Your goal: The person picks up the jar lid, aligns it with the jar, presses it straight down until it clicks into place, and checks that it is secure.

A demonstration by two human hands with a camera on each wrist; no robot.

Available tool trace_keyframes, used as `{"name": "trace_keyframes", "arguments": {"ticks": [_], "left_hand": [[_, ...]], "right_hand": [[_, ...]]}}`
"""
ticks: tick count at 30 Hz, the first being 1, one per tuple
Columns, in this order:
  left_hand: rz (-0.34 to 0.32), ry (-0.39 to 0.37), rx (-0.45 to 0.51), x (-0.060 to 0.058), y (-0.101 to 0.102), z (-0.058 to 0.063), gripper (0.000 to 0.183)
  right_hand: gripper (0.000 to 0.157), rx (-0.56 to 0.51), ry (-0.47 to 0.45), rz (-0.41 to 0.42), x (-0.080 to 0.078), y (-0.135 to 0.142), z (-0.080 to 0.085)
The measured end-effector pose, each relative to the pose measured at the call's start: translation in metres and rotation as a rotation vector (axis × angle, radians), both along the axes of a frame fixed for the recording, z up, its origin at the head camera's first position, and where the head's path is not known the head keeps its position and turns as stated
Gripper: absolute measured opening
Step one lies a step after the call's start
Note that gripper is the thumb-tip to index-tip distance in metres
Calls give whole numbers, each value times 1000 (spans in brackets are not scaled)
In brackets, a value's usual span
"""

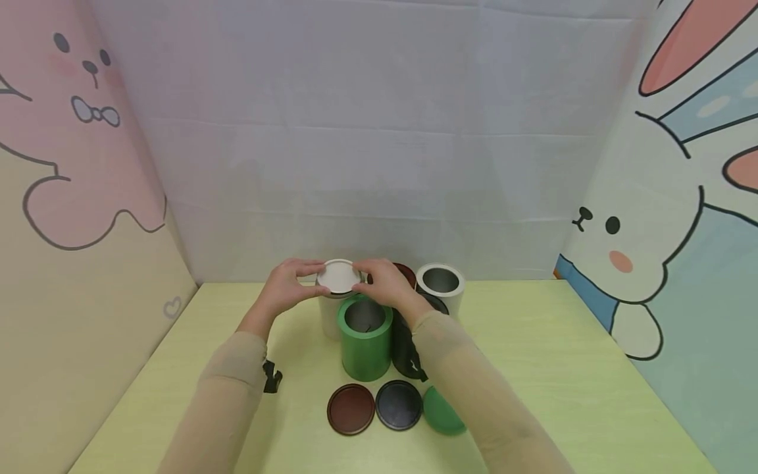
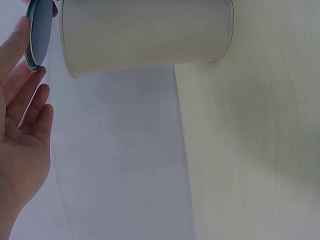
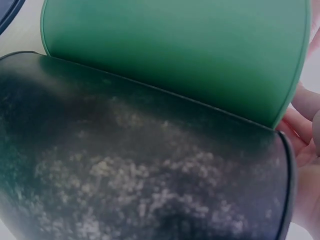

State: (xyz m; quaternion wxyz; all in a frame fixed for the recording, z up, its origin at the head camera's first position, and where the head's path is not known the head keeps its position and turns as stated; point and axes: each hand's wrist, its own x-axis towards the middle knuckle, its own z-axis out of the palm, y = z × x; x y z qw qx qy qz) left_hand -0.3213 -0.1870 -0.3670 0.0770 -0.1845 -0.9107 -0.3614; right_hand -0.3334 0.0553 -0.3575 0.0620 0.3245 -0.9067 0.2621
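Both hands hold a round white lid (image 1: 339, 278) by opposite edges, over a white canister (image 1: 329, 317) at the back left of the group. My left hand (image 1: 285, 287) pinches the lid's left edge between thumb and fingers; my right hand (image 1: 386, 284) pinches the right edge. The left wrist view shows a narrow gap between the lid (image 2: 42, 34) and the canister's rim. Just in front stands an uncovered green canister (image 1: 366, 355). Beside it, under my right forearm, is a black canister (image 1: 405, 349), partly hidden.
Behind my right hand stands a dark red canister (image 1: 406, 271), mostly hidden, and right of it an uncovered white-rimmed canister (image 1: 454, 299). Nearer on the table (image 1: 302, 434) lie a brown lid (image 1: 351, 409), a black lid (image 1: 399, 405) and a green lid (image 1: 441, 413), partly under my right sleeve.
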Motion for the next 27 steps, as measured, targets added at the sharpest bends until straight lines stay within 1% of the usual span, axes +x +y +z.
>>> {"name": "trace_keyframes", "arguments": {"ticks": [7,11,15,23,27], "left_hand": [[-4,-19,28,-6,-1,-6,60],[-10,-23,43,-7,0,-10,59],[-11,-22,44,-7,0,-11,59],[-15,-19,24,-10,-1,-15,58],[-18,-43,38,-10,-1,-17,58]], "right_hand": [[34,22,-11,-19,-2,-3,0],[25,54,2,-32,-4,-5,-2],[16,91,12,-46,-7,-7,-4],[15,110,3,-63,-7,-9,-5],[15,118,-4,-71,-7,-10,-6]]}}
